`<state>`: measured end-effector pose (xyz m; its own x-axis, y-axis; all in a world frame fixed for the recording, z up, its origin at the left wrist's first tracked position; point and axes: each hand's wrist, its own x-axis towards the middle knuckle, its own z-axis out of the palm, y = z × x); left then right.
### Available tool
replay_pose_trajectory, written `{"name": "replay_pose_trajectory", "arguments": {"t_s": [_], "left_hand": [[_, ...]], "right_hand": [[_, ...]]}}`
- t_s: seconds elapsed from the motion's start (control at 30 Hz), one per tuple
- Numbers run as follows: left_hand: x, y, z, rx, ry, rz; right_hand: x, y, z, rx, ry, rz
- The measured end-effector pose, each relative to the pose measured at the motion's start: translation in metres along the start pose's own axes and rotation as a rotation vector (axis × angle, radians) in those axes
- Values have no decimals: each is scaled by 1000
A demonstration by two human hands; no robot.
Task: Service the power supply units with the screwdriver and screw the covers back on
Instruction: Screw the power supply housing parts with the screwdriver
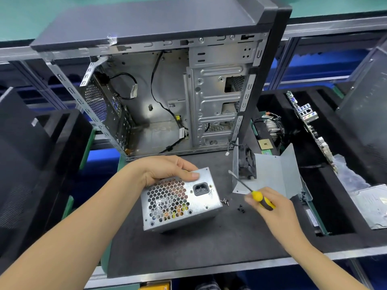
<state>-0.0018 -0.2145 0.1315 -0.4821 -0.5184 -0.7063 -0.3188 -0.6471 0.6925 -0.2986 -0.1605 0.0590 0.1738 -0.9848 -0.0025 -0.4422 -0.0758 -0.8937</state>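
I see a dark grey bench mat (188,248) edged by an aluminium frame rail (209,268), with a teal surface (31,15) beyond and blue bins (314,65) behind.

A silver power supply unit (180,203) stands tilted on the mat, left of the yellow-handled screwdriver (254,194).

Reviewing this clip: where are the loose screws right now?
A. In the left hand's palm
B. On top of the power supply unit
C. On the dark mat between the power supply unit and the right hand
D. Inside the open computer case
C: the loose screws lie on the dark mat, between the power supply unit and the right hand holding the screwdriver.
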Motion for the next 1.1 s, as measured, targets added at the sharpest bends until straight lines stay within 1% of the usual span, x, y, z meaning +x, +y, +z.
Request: {"name": "replay_pose_trajectory", "arguments": {"t_s": [0.1,0.2,0.3,0.4,0.47,0.57,0.67,0.77,0.93,1.1], "left_hand": [[1,-1,-1,10,-2,6],[1,-2,-1,46,12,28],[2,-4,-1,62,39,48],[3,-4,-1,75,42,75],[3,-5,-2,83,36,77],[3,-5,-1,90,59,81],[2,-4,0,99,63,97],[2,-5,1,123,69,114],[2,-4,1,121,60,116],[3,-5,-2,101,27,121]], "right_hand": [[13,-51,12,145,-45,-127],[25,-74,27,194,-96,-187],[27,-70,37,190,-54,-247],[27,-60,43,133,-38,-337],[28,-55,44,96,-46,-350],[30,-54,45,108,-57,-337],[29,-62,47,123,-63,-409],[33,-70,54,39,-111,-501],[40,-73,60,-256,-143,-622],[41,-77,58,-310,-131,-712]]}}
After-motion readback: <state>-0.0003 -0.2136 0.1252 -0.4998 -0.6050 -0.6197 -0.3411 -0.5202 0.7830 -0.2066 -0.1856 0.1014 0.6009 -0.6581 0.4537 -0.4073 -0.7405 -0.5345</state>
